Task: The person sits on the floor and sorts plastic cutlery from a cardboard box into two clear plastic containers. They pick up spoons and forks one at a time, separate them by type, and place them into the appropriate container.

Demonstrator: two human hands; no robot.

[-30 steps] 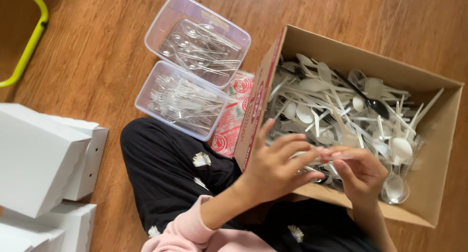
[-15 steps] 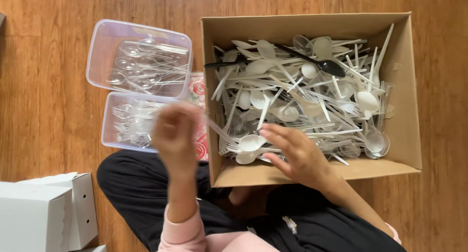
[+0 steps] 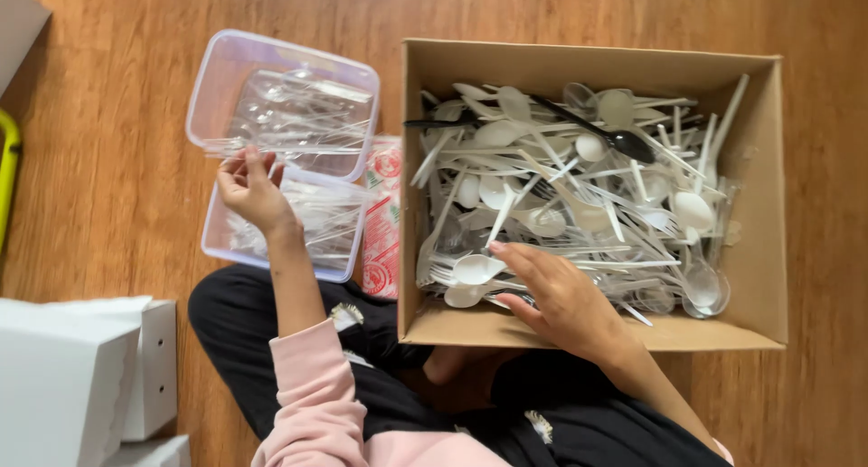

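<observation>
Left hand pinched a clear plastic utensil over the two clear tubs on the floor, while the right hand lay spread, holding nothing, on the cutlery pile in the cardboard box (mostly white spoons).

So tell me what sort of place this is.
Probably a room in a home or small shop: the person sits on a wooden floor, right hand in a cardboard box of plastic cutlery, left hand at clear plastic tubs.
</observation>
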